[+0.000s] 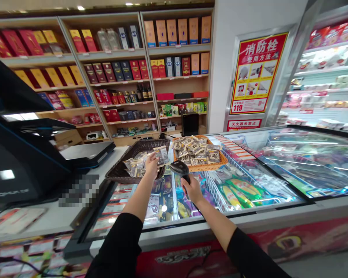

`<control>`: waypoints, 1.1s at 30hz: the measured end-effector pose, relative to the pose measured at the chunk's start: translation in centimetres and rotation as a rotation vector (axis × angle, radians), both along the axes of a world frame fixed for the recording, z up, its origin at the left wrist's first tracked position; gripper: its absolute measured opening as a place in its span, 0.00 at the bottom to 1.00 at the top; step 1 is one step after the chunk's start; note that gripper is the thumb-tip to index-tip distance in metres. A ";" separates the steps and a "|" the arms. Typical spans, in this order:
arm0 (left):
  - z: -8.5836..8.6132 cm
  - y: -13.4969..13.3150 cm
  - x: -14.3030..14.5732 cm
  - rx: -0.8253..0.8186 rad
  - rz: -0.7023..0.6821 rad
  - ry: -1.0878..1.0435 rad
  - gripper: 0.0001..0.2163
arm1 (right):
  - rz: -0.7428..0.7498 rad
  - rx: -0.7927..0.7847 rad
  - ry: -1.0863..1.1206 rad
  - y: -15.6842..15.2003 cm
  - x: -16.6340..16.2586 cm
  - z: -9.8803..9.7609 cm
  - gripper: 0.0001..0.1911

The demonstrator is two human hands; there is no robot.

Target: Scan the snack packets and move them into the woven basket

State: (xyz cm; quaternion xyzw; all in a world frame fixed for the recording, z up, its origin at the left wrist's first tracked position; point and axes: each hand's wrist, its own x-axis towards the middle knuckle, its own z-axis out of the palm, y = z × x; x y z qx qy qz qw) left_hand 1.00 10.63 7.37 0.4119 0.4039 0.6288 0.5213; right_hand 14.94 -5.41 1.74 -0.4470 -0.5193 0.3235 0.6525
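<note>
My left hand (151,165) is closed on a small clear snack packet (162,155), held up over the edge of a dark woven basket (118,174) that has several similar packets in it. My right hand (192,190) grips the handle of a black barcode scanner (179,169), its head pointing toward the packet. Both hands hover above the glass lid of a chest freezer (249,181). An orange woven basket (204,166) full of small packets sits just behind the scanner.
A black cash register screen (20,154) stands on the counter at left. Wooden shelves (145,77) with boxed goods fill the back wall. A red fire-hose poster (256,73) hangs on the white pillar, with an open refrigerated display (324,77) at right.
</note>
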 end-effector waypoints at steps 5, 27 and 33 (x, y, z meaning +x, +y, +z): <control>0.1 -0.3 0.6 0.024 -0.039 -0.009 0.19 | -0.004 -0.003 -0.009 -0.1 0.1 -0.3 0.14; 2.2 -4.7 -0.2 0.053 0.247 0.992 0.18 | -0.152 -0.001 0.356 -0.1 1.3 -1.2 0.21; 2.6 -4.1 1.6 0.411 0.149 1.106 0.19 | -0.169 -0.003 0.446 -0.4 1.1 -0.8 0.22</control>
